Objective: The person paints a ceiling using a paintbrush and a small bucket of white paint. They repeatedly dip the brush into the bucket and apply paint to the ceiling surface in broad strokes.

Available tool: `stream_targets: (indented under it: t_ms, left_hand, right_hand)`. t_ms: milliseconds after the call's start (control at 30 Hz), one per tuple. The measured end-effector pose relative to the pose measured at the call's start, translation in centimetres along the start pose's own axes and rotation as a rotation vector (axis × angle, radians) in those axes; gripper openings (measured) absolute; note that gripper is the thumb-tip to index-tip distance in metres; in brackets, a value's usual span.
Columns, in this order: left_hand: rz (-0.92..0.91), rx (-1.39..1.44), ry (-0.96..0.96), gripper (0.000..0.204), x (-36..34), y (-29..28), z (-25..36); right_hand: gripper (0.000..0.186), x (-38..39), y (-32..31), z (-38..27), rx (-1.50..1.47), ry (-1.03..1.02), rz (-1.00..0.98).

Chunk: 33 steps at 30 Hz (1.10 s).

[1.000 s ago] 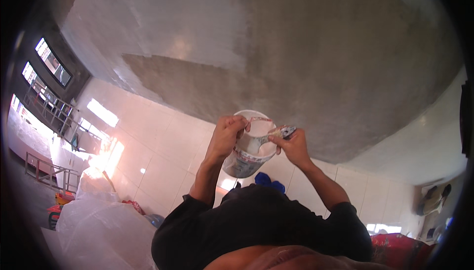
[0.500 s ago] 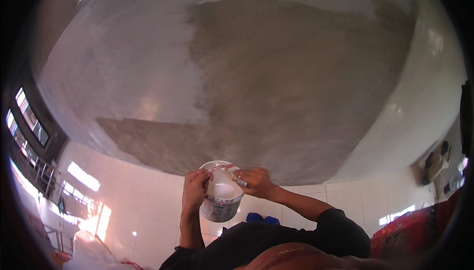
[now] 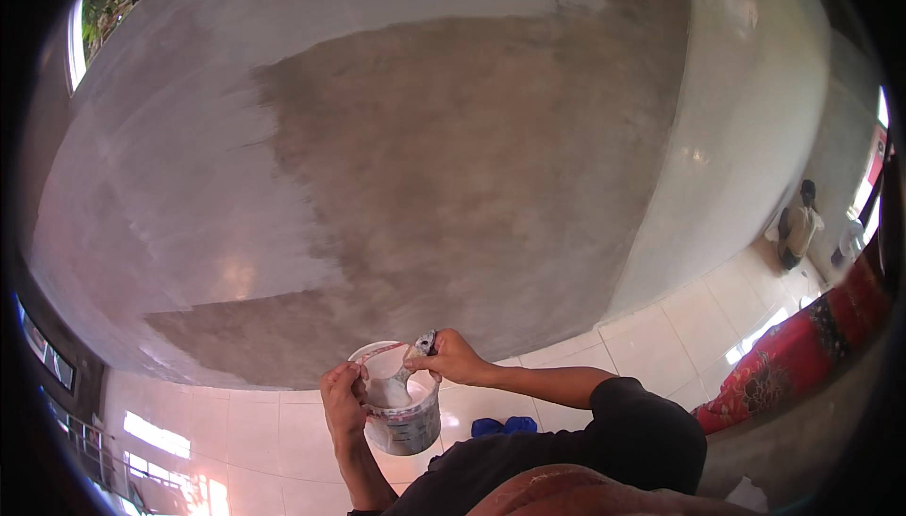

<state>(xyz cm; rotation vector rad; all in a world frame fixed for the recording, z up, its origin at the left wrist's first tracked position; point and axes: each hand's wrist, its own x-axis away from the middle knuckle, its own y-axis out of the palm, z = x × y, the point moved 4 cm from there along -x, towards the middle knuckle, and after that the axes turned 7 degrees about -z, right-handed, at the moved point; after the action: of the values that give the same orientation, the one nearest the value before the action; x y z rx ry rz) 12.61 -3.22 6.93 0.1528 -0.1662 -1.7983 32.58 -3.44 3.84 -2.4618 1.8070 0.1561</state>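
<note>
My left hand [image 3: 342, 391] holds a white bucket [image 3: 401, 428] by its paint-smeared handle at the left rim. The bucket has pale liquid inside and streaks of paint on its outside. My right hand [image 3: 445, 357] grips a paint-crusted brush [image 3: 418, 354] over the bucket's right side, its wide head down inside the bucket. Beyond them rises a grey wall [image 3: 189, 186], with a darker, mottled brown-grey patch [image 3: 472, 167] across its middle. Blue footwear [image 3: 505, 425] shows beside the bucket, at the bottom of my dark clothing.
A pale tiled floor [image 3: 245, 429] runs along the wall's foot. A crouching person [image 3: 800, 228] is at the far right, near red patterned fabric [image 3: 774, 360]. A lighter wall [image 3: 727, 139] meets the grey one. Metal rails [image 3: 80, 436] and a window [image 3: 47, 346] are at left.
The view has tilted up and swung right, so more wall shows and the bucket sits lower in the picture. The brush has shifted in my right hand, its head still in the bucket.
</note>
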Motion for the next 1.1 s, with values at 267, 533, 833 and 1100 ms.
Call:
stream_targets:
  t_ms: [267, 533, 833, 1100]
  left_hand:
    - [0.089, -0.059, 0.005, 0.025, 0.5, -0.8, -0.3]
    - [0.048, -0.115, -0.014, 0.027, 2.2, 1.2, 2.3]
    - [-0.006, -0.005, 0.052, 0.025, 0.8, 1.9, 3.1]
    - [0.104, -0.109, 0.091, 0.026, 1.1, 2.0, 2.8]
  right_hand:
    - [0.021, 0.2, 1.0, 0.1, 0.846, -0.643, 0.169]
    - [0.026, 2.2, 1.2, -3.1, 1.021, -0.749, 0.132]
    - [0.014, 0.3, 0.0, -3.8, 0.261, -0.191, 0.088]
    - [0.014, -1.1, -0.7, -1.3, -0.091, 0.059, -0.100]
